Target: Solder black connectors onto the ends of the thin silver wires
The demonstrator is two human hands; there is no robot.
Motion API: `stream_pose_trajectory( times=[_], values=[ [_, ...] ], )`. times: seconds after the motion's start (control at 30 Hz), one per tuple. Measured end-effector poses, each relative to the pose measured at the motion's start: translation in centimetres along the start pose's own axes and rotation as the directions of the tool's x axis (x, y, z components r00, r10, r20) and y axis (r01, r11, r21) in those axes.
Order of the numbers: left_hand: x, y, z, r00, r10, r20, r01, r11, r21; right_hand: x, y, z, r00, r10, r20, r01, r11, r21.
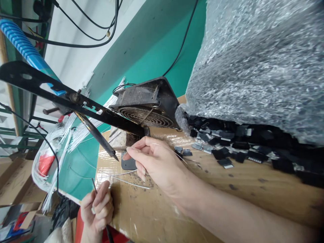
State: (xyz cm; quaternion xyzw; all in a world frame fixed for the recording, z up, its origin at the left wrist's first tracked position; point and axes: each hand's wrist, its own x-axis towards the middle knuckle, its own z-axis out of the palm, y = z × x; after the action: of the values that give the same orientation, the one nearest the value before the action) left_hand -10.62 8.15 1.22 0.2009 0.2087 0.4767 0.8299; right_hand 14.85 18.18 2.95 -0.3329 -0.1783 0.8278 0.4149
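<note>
Wire [181, 158], thin strand at mid-frame, above the surface [141, 212]. Probably near weightless, springy, easily kinked; best pinched close to its end.

Left hand [98, 209], lower left of frame: fingers curled, grip closed round a dark lead [94, 186], wrist rising from the bottom edge. Right hand [152, 160], centre: forearm in from lower right, thumb and forefinger pinching the wire, other fingers loosely bent. Iron [97, 135] tip just left of those fingertips; fan [144, 104] beyond.
</note>
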Motion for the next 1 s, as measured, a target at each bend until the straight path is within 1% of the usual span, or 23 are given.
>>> stream_pose_trajectory(
  times=[0.33, 0.53, 0.73, 0.9, 1.0],
  values=[
    [0.1, 0.0, 0.0, 1.000, 0.005, 0.006, -0.005, 1.000, 0.022, 0.0, 0.0, -0.1, 1.000, 0.007, 0.005, -0.007, 0.999, -0.035],
    [0.6, -0.1, 0.8, 1.000, -0.020, -0.015, 0.020, 0.999, 0.031, 0.1, 0.2, -0.2, 1.000, -0.013, 0.015, 0.013, 0.999, -0.048],
    [0.9, -0.1, 1.4, 0.998, -0.040, -0.041, 0.041, 0.999, 0.020, 0.1, 0.4, -0.2, 1.000, -0.022, -0.001, 0.022, 0.998, -0.054],
    [0.9, -0.2, 1.4, 0.999, -0.050, -0.018, 0.050, 0.999, -0.009, 0.3, 0.7, -0.3, 0.999, -0.033, 0.009, 0.033, 0.999, -0.007],
    [1.0, -0.2, 1.4, 0.998, -0.059, -0.014, 0.059, 0.998, -0.018, 0.2, 0.5, -0.2, 0.999, -0.035, 0.009, 0.036, 0.999, -0.033]
  ],
)
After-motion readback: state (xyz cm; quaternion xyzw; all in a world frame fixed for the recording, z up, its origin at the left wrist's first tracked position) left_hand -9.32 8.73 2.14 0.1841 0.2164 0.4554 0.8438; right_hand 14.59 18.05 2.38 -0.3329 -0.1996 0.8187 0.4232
